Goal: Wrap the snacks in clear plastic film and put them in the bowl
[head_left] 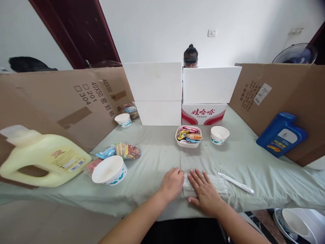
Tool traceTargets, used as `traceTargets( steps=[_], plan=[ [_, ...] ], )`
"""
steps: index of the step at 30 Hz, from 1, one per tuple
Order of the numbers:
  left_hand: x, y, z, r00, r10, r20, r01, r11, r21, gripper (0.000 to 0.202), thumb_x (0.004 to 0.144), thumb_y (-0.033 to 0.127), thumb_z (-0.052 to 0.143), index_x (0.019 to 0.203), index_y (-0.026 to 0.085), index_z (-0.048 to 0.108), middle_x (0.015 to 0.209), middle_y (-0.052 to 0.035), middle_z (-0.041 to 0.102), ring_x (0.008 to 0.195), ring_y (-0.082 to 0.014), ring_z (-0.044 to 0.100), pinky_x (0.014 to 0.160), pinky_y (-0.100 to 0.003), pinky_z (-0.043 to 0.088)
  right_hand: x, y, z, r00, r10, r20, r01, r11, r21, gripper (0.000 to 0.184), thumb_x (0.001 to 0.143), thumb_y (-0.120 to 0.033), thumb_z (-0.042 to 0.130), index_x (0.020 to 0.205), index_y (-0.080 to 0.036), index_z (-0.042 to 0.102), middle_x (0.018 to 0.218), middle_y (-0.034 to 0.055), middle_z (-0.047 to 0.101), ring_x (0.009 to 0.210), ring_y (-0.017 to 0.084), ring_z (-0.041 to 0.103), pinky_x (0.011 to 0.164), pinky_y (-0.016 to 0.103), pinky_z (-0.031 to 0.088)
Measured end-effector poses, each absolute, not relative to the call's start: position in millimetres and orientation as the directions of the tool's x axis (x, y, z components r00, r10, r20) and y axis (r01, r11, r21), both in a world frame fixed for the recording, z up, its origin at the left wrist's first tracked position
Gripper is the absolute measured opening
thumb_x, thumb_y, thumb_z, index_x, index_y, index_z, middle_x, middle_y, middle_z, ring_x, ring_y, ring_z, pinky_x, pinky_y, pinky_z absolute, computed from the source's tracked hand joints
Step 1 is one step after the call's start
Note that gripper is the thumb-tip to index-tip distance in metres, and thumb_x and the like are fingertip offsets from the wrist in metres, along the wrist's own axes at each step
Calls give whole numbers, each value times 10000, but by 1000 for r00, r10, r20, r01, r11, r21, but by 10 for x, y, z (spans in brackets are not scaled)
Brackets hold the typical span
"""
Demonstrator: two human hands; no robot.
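Note:
A flat, clear plastic piece (220, 183), perhaps a bag or film, lies on the cloth near the table's front edge. My left hand (172, 184) is closed at its left end, fingers curled and pressed together on the plastic's edge. Spread flat on top of the plastic is my right hand (205, 192), fingers stretched out. Just right of it lies a slim white-handled tool (237, 183) with a small metal tip. Beyond the hands stands a white square tub (188, 143) of wrapped snacks, with a blue-patterned white bowl (219, 135) beside it.
A yellow jug (50, 161), a large bowl (108, 171) and snack packets (127, 150) occupy the left. Farther back is a small bowl (123, 120). A blue bottle (281, 135) leans at right. White boxes (159, 112) and cardboard panels (76, 98) border the table; a person (190, 56) is behind.

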State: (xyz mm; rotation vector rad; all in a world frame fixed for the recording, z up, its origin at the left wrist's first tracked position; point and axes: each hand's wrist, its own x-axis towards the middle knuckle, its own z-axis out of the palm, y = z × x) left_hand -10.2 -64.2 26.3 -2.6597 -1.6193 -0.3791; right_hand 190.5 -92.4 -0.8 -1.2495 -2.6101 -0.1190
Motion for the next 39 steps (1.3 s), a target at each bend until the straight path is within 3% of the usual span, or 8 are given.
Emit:
traceTargets(
  steps=[3, 7, 14, 19, 25, 31, 35, 39],
  plan=[
    [-383, -528, 170, 359, 912, 198, 921, -380, 81, 167, 898, 209, 536, 1032, 200, 636, 966, -82, 607, 932, -252, 554, 808, -380, 477, 1949, -991, -204, -539, 825, 171, 831, 554, -50, 865, 833, -673, 472, 1492, -146, 282, 1528, 135, 314, 1417, 328, 225, 1117, 523, 210],
    [-760, -463, 224, 190, 939, 285, 964, -234, 128, 213, 892, 125, 481, 1045, 157, 624, 981, -113, 581, 962, -305, 542, 818, -462, 460, 2136, -1150, -393, -391, 880, 269, 913, 407, -4, 838, 824, -615, 526, 1478, -136, 315, 1541, 142, 275, 1432, 344, 179, 1123, 547, 195],
    [-71, -896, 169, 499, 820, 278, 790, -563, 242, 188, 915, 198, 485, 1049, 222, 616, 967, -50, 594, 901, -210, 560, 816, -336, 494, 1979, -1230, -521, -280, 891, 357, 955, 296, 13, 803, 844, -641, 490, 1439, -114, 380, 1499, 176, 351, 1410, 363, 241, 1097, 552, 235],
    [-64, -692, 108, 330, 909, 253, 907, -380, 182, 225, 907, 236, 526, 1103, 213, 632, 1067, -89, 593, 991, -270, 518, 853, -429, 452, 2172, -1378, -446, -330, 849, 413, 939, 341, 49, 688, 890, -568, 460, 1454, -190, 352, 1480, 114, 408, 1365, 333, 342, 1049, 525, 287],
    [-175, -667, 104, 282, 910, 302, 924, -342, 167, 287, 914, 183, 491, 1181, 191, 596, 1183, -104, 573, 1065, -297, 486, 899, -479, 414, 2672, -1669, -406, -333, 776, 535, 926, 377, 28, 405, 877, -212, 466, 1269, -275, 544, 1255, 47, 631, 1084, 255, 576, 900, 411, 384],
    [195, -1043, 86, 546, 782, 300, 698, -622, 354, 192, 930, 207, 454, 995, 204, 634, 951, -57, 634, 921, -224, 546, 841, -390, 455, 2605, -1827, -39, -519, 627, 581, 764, 645, -12, 273, 817, -136, 497, 994, -294, 631, 1034, 21, 701, 1039, 253, 604, 916, 414, 397],
    [132, -1231, 69, 750, 594, 291, 417, -766, 490, 268, 941, 372, 463, 1150, 265, 592, 1146, -31, 657, 1138, -234, 535, 1022, -432, 361, 2454, -1850, 349, -668, 564, 486, 489, 824, -286, 237, 856, -138, 463, 988, -272, 607, 902, 23, 706, 964, 209, 642, 865, 349, 478],
    [-67, -1280, 111, 812, 527, 251, 261, -712, 652, 508, 942, 537, 389, 1345, 236, 457, 1267, -72, 620, 1250, -246, 503, 1149, -466, 206, 2333, -1655, 612, -584, 788, 196, 480, 530, -699, 160, 909, -236, 465, 958, -253, 617, 905, 45, 690, 842, 171, 651, 744, 292, 517]
  ],
)
